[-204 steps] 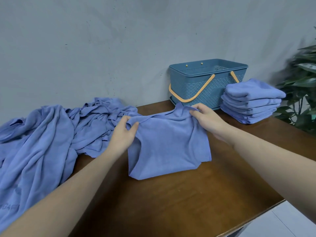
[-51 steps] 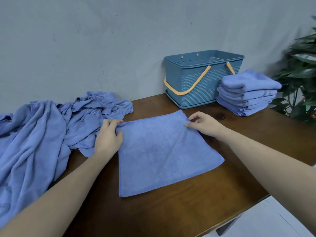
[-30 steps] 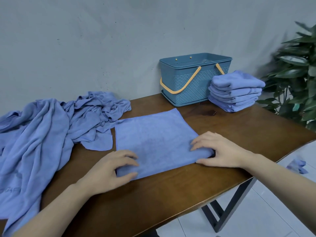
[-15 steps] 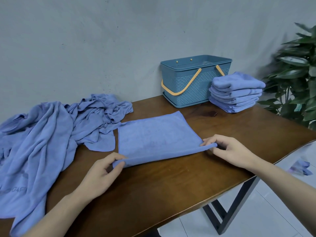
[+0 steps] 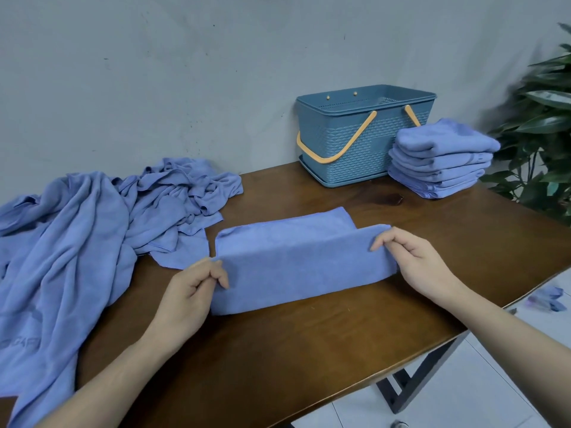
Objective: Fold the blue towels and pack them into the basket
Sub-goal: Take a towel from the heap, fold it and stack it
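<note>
Blue cloth fills most of this view from a head-worn camera looking down at a brown wooden table (image 5: 309,350). At the centre lies a towel (image 5: 296,267), its near edge lifted and carried halfway toward its far edge. The left hand (image 5: 188,298) pinches the lifted edge's left corner between thumb and fingers; the right hand (image 5: 414,264) pinches the right corner the same way. Against the wall at the back stands a blue basket (image 5: 349,143) with orange handles, and nothing shows inside it from here. Touching its right side is a stack of folded towels (image 5: 441,159). A loose heap of unfolded towels (image 5: 86,230) covers the table's left end. A leafy plant (image 5: 543,118) stands at the right.

The fold looks half made. If one hand travels farther than the other, the edges could land askew. A slipping pinch would likely let the soft cloth sag and wrinkle.
</note>
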### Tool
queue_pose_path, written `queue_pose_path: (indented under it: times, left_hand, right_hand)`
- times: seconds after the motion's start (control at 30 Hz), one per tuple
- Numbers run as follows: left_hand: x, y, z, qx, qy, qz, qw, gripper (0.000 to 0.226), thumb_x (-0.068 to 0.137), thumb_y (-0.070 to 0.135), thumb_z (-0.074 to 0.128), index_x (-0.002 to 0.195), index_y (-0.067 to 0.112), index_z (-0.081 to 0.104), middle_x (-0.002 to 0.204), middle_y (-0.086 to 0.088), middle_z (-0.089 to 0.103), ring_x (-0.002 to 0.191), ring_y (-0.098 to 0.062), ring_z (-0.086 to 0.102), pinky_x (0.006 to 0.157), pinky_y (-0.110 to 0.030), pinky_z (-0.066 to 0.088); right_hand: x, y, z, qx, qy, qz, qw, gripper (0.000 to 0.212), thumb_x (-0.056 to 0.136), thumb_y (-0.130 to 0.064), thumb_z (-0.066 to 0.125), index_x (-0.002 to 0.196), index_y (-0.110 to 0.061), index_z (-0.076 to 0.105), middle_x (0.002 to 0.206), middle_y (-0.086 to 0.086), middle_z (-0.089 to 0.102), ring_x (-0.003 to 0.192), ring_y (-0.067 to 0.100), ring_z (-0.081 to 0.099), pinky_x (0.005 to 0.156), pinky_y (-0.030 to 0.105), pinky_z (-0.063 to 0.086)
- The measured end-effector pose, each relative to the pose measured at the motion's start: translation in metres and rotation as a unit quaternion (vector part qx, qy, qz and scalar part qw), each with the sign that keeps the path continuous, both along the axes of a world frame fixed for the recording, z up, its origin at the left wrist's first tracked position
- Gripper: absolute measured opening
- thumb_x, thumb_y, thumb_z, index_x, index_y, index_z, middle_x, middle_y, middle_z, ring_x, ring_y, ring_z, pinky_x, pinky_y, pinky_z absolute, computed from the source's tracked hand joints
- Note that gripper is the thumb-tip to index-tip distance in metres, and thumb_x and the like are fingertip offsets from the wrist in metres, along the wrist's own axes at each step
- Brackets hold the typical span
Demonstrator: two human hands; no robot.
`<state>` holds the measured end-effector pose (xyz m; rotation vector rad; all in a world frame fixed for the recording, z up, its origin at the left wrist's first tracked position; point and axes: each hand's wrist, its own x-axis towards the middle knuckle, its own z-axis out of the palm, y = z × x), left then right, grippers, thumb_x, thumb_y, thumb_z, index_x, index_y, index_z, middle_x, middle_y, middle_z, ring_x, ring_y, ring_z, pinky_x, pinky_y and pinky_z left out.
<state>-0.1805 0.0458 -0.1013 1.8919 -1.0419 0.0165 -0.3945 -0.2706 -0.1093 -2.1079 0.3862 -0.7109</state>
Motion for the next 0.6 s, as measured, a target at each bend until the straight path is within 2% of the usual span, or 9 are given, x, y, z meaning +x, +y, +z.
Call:
queue_pose_path:
  times: [0.1, 0.13, 0.23, 0.33, 0.4, 0.5, 0.6]
  left_hand:
    - [0.011, -0.011, 0.006, 0.026, 0.052, 0.010, 0.998, 0.046, 0.101, -0.004, 0.040, 0.076, 0.029, 0.061, 0.065, 0.016, 0.055, 0.053, -0.002, 0.041, 0.056, -0.009, 0.033]
    - [0.017, -0.017, 0.008, 0.027, 0.061, 0.021, 0.998, 0.043, 0.101, -0.001, 0.041, 0.077, 0.029, 0.062, 0.067, 0.013, 0.055, 0.052, -0.003, 0.041, 0.054, -0.010, 0.033]
    - [0.039, -0.039, 0.017, 0.034, 0.056, 0.049, 0.997, 0.028, 0.095, 0.000, 0.052, 0.084, 0.025, 0.060, 0.082, 0.008, 0.058, 0.053, -0.005, 0.045, 0.053, -0.011, 0.037]
    - [0.062, -0.062, 0.023, 0.056, 0.027, 0.051, 0.997, 0.030, 0.093, -0.002, 0.056, 0.086, 0.026, 0.056, 0.093, 0.002, 0.055, 0.063, 0.002, 0.049, 0.059, -0.008, 0.039]
    - [0.075, -0.073, 0.022, 0.062, -0.013, 0.057, 0.996, 0.040, 0.093, -0.007, 0.055, 0.078, 0.030, 0.057, 0.089, 0.006, 0.050, 0.078, 0.008, 0.050, 0.068, -0.004, 0.037]
    - [0.087, -0.079, 0.010, 0.095, -0.030, 0.084, 0.991, 0.047, 0.092, -0.009, 0.055, 0.069, 0.032, 0.060, 0.080, 0.006, 0.040, 0.075, -0.003, 0.047, 0.069, -0.006, 0.034]
    - [0.091, -0.075, -0.009, 0.125, -0.051, 0.087, 0.987, 0.038, 0.095, -0.007, 0.054, 0.080, 0.023, 0.072, 0.079, 0.008, 0.038, 0.074, -0.001, 0.048, 0.068, -0.006, 0.035]
  right_hand:
    - [0.014, -0.002, 0.008, 0.040, 0.005, -0.005, 0.999, 0.036, 0.101, -0.006, 0.049, 0.098, -0.032, 0.073, 0.080, -0.011, 0.062, 0.072, 0.001, 0.051, 0.068, 0.013, 0.037]
    - [0.021, -0.002, 0.013, 0.044, 0.002, -0.006, 0.999, 0.032, 0.100, -0.008, 0.053, 0.104, -0.032, 0.073, 0.081, -0.015, 0.062, 0.073, 0.000, 0.053, 0.068, 0.012, 0.038]
    - [0.052, -0.007, 0.026, 0.017, 0.006, -0.014, 1.000, 0.031, 0.097, -0.009, 0.062, 0.115, -0.032, 0.069, 0.104, -0.018, 0.063, 0.095, -0.008, 0.056, 0.080, 0.005, 0.038]
    - [0.088, -0.019, 0.032, -0.039, 0.039, -0.033, 0.998, 0.039, 0.096, -0.005, 0.059, 0.127, -0.028, 0.065, 0.111, -0.016, 0.056, 0.097, -0.006, 0.051, 0.081, -0.001, 0.033]
    - [0.108, -0.029, 0.029, -0.078, 0.079, -0.044, 0.993, 0.041, 0.096, -0.005, 0.055, 0.133, -0.023, 0.063, 0.107, -0.019, 0.051, 0.092, -0.003, 0.050, 0.079, 0.005, 0.034]
    - [0.123, -0.041, 0.018, -0.118, 0.147, -0.056, 0.980, 0.041, 0.097, -0.012, 0.053, 0.134, -0.026, 0.063, 0.098, -0.020, 0.047, 0.095, 0.010, 0.052, 0.082, 0.027, 0.041]
    - [0.124, -0.041, 0.006, -0.138, 0.197, -0.081, 0.967, 0.037, 0.098, -0.021, 0.053, 0.131, -0.032, 0.063, 0.121, -0.011, 0.055, 0.109, 0.018, 0.057, 0.089, 0.034, 0.045]
